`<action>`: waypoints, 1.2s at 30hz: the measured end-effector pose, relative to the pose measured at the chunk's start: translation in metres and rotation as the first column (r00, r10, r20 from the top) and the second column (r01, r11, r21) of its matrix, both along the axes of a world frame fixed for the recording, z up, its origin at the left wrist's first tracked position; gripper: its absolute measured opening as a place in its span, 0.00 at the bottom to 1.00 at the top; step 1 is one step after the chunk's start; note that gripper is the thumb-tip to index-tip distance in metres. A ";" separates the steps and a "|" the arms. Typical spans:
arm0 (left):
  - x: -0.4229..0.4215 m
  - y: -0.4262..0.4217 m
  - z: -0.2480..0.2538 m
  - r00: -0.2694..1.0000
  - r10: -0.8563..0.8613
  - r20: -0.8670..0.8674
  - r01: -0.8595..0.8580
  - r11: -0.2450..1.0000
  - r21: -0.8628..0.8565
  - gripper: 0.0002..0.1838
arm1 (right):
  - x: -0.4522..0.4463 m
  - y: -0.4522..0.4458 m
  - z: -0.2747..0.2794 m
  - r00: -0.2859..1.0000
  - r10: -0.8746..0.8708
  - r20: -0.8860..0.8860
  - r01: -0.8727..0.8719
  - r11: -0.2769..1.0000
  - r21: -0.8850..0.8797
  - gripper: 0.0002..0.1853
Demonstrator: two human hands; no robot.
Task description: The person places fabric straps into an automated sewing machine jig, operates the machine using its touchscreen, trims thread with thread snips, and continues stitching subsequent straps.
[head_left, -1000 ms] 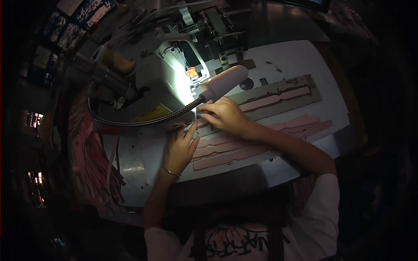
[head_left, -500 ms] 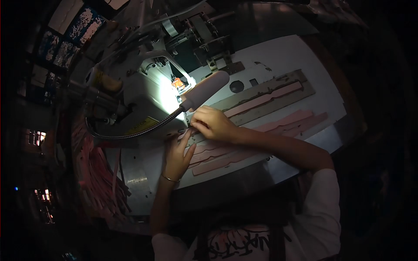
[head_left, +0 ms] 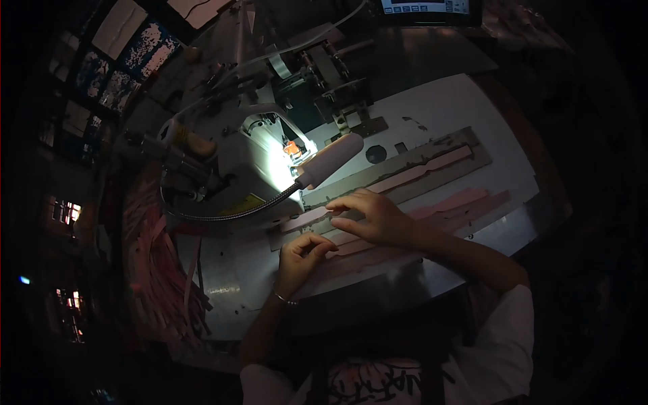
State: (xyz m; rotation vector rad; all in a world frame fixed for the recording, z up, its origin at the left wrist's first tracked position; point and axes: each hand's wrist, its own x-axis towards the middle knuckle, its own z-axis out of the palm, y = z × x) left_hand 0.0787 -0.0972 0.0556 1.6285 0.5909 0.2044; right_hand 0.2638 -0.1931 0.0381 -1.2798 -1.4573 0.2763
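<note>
My left hand (head_left: 302, 264) is low over the near side of the white work board (head_left: 439, 98), fingers bent and thumb slightly apart, beside loose pink strips (head_left: 459, 200). I see nothing held in it. My right hand (head_left: 378, 219) hovers above the near edge of a long grey template plate (head_left: 482, 156), thumb and fingers apart around nothing. A pink wavy-edged strip (head_left: 432, 166) lies lengthwise in the plate's slot. Part of the plate and the loose strips is hidden under my right hand and forearm.
A lamp (head_left: 332, 160) on a flexible metal neck lights the head of a sewing machine (head_left: 291, 150) behind the plate. A heap of pink strips (head_left: 158, 270) hangs at the left. A screen (head_left: 425, 8) stands at the back, and a metal table edge (head_left: 378, 283) runs nearest me.
Both hands have come away from the plate's left end by the machine; the right moved right and nearer me and its fingers spread. The camera view has shifted, showing a screen.
</note>
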 end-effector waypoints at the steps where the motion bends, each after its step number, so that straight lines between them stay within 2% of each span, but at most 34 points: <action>1: 0.002 -0.002 0.003 1.000 0.001 -0.001 -0.001 1.000 0.013 0.04 | -0.001 0.000 0.007 1.000 0.001 -0.001 -0.001 1.000 0.013 0.05; 2: 0.006 -0.006 0.005 0.998 0.007 -0.058 0.001 0.991 0.135 0.04 | -0.004 0.000 0.015 0.965 0.076 -0.251 -0.088 0.995 -0.037 0.06; 3: 0.009 -0.009 0.007 0.994 0.018 -0.112 0.011 0.966 0.257 0.05 | -0.008 0.001 0.022 0.863 0.133 -0.487 -0.186 0.981 -0.062 0.07; 4: 0.012 -0.011 0.011 0.986 0.037 -0.164 0.028 0.927 0.375 0.05 | -0.011 0.001 0.029 0.703 0.170 -0.690 -0.289 0.956 -0.059 0.08; 5: 0.013 -0.012 0.015 0.975 0.063 -0.214 0.050 0.873 0.484 0.06 | -0.013 0.002 0.032 0.495 0.181 -0.850 -0.389 0.921 -0.031 0.09; 6: 0.014 -0.013 0.021 0.974 0.065 -0.216 0.052 0.867 0.496 0.06 | -0.008 0.003 0.026 0.460 0.178 -0.870 -0.364 0.931 -0.002 0.09; 7: 0.016 -0.015 0.029 0.990 0.022 -0.141 0.085 0.702 0.707 0.07 | -0.001 0.003 0.018 0.423 0.174 -0.889 -0.338 0.941 0.024 0.10; 9: 0.023 -0.022 0.049 0.992 -0.123 -0.041 0.071 0.246 0.967 0.09 | 0.004 -0.002 0.018 0.414 0.137 -0.900 -0.316 0.949 -0.001 0.09; 10: 0.028 -0.026 0.058 0.978 -0.208 -0.024 0.023 -0.005 1.000 0.10 | 0.006 -0.004 0.017 0.407 0.091 -0.909 -0.300 0.953 -0.038 0.09; 12: 0.062 -0.021 0.088 0.950 -0.301 -0.078 -0.041 -0.369 0.929 0.13 | 0.005 -0.004 0.013 0.429 0.053 -0.902 -0.277 0.958 -0.076 0.09; 14: 0.081 -0.007 0.083 0.966 -0.239 -0.097 0.014 -0.326 0.945 0.11 | 0.002 -0.002 0.007 0.490 -0.023 -0.871 -0.227 0.962 -0.153 0.09; 15: 0.088 0.003 0.085 0.951 -0.148 -0.271 0.237 -0.216 0.947 0.08 | 0.001 -0.001 0.005 0.520 -0.060 -0.852 -0.198 0.962 -0.189 0.09; 17: 0.098 0.021 0.089 0.790 -0.041 -0.611 0.613 0.048 0.789 0.03 | -0.004 0.006 -0.002 0.527 -0.085 -0.846 -0.139 0.973 -0.184 0.10; 18: 0.100 0.028 0.088 0.782 -0.044 -0.622 0.623 0.041 0.781 0.03 | -0.007 0.012 -0.007 0.515 -0.085 -0.853 -0.135 0.975 -0.179 0.10; 19: 0.102 0.035 0.085 0.855 -0.211 -0.474 0.380 -0.368 0.849 0.02 | -0.010 0.020 -0.011 0.491 -0.061 -0.869 -0.137 0.980 -0.147 0.10; 20: 0.102 0.039 0.083 0.827 -0.424 -0.368 0.002 -0.653 0.757 0.03 | -0.014 0.030 -0.015 0.469 -0.036 -0.882 -0.139 0.984 -0.114 0.10; 21: 0.103 0.042 0.081 0.823 -0.427 -0.374 0.003 -0.657 0.754 0.03 | -0.016 0.045 -0.021 0.483 -0.037 -0.875 -0.144 0.982 -0.121 0.11; 23: 0.104 0.047 0.079 0.824 -0.366 -0.432 0.145 -0.601 0.786 0.04 | -0.023 0.059 -0.020 0.495 -0.036 -0.868 -0.146 0.982 -0.124 0.11; 25: 0.105 0.051 0.078 0.812 -0.310 -0.494 0.282 -0.533 0.798 0.05 | -0.030 0.057 -0.005 0.349 -0.023 -0.937 -0.219 0.970 -0.105 0.11; 30: 0.108 0.056 0.075 0.747 -0.180 -0.640 0.581 -0.292 0.760 0.09 | -0.046 0.079 -0.024 0.259 0.009 -0.966 -0.222 0.974 -0.050 0.11; 31: 0.110 0.054 0.075 0.749 -0.181 -0.638 0.578 -0.292 0.762 0.09 | -0.047 0.076 -0.022 0.261 0.009 -0.965 -0.221 0.974 -0.050 0.11; 35: 0.122 0.045 0.070 0.450 0.177 -0.875 0.861 -0.346 0.373 0.07 | -0.055 0.062 -0.018 0.172 0.112 -0.979 -0.319 0.946 0.053 0.09; 36: 0.123 0.049 0.065 0.454 0.177 -0.873 0.859 -0.348 0.376 0.07 | -0.058 0.060 -0.020 0.176 0.113 -0.978 -0.317 0.947 0.052 0.09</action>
